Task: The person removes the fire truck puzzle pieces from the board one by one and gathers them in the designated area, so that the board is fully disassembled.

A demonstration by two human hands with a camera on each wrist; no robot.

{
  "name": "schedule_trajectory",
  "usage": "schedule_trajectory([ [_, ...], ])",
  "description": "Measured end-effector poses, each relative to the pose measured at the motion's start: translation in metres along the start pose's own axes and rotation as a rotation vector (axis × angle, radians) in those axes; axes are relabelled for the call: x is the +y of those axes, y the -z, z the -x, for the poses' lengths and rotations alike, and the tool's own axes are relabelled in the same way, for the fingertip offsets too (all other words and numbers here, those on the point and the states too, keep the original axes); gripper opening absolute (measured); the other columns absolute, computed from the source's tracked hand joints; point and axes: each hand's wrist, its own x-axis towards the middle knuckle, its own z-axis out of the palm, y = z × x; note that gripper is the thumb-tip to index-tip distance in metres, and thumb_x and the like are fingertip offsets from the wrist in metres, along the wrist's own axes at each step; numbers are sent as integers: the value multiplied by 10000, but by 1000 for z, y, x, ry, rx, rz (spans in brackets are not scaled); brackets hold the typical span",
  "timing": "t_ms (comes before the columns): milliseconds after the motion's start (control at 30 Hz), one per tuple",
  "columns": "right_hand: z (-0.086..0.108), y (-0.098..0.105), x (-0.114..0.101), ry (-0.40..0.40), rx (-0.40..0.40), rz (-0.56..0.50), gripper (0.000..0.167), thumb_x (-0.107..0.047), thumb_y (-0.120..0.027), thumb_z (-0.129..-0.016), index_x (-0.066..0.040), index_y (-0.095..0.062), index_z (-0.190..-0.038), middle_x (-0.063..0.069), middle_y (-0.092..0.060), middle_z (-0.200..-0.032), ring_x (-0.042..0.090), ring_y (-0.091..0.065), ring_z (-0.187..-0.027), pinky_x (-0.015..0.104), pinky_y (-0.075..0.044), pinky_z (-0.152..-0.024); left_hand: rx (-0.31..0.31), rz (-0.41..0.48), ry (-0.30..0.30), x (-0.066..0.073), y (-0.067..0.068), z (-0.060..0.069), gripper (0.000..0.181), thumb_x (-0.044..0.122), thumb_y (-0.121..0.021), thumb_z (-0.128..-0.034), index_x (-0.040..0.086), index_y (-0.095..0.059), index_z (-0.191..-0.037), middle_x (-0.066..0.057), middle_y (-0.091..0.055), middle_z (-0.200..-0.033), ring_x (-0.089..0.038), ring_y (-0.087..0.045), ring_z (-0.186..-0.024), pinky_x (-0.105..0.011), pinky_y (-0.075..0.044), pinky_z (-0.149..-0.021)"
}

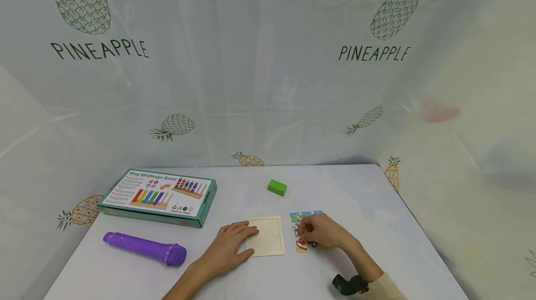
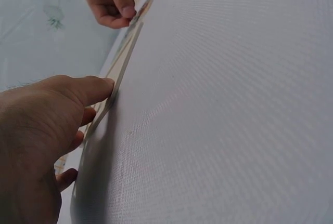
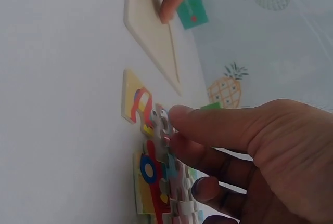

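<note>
A pale wooden puzzle board (image 1: pixel 268 236) with a raised rim lies in front of the person. The left hand (image 1: pixel 229 248) rests on its left side, fingers spread and fairly straight, the thumb at the near edge in the left wrist view. Right of the board lie several colourful jigsaw pieces (image 1: pixel 301 246), partly covered by the right hand (image 1: pixel 324 231). In the right wrist view, thumb and index finger pinch a small jigsaw piece (image 3: pixel 163 121) among the others. One piece with a blue ring (image 3: pixel 149 170) lies close below the fingers.
A green block (image 1: pixel 277 187) sits behind the board. At the left are a boxed Ring Challenge Game (image 1: pixel 159 196) and a purple microphone-shaped toy (image 1: pixel 144 248). A black wrist device (image 1: pixel 351 284) is on the right forearm. A pineapple-print curtain (image 1: pixel 268 67) hangs behind the white table (image 1: pixel 377 207).
</note>
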Motion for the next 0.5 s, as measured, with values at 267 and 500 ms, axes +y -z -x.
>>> schedule_trajectory([
  [267,-3,9,-2,2,100,51,59,-196,-665,-976,-180,-706,-937,-92,-646,-810,58,-548,-683,244,-472,-599,20,-48,-28,0,0,0,494,363,-715,-924,236,-586,-1384,44,-585,-1411,-245,-461,-1382,-556,-381,-1032],
  [500,-10,16,-6,-27,193,40,93,-230,-660,-985,-160,-718,-1002,-90,-646,-850,86,-547,-705,241,-476,-619,-2,-59,-1,5,12,-7,469,387,-695,-933,274,-588,-1374,78,-590,-1390,-223,-472,-1363,-556,-360,-1051],
])
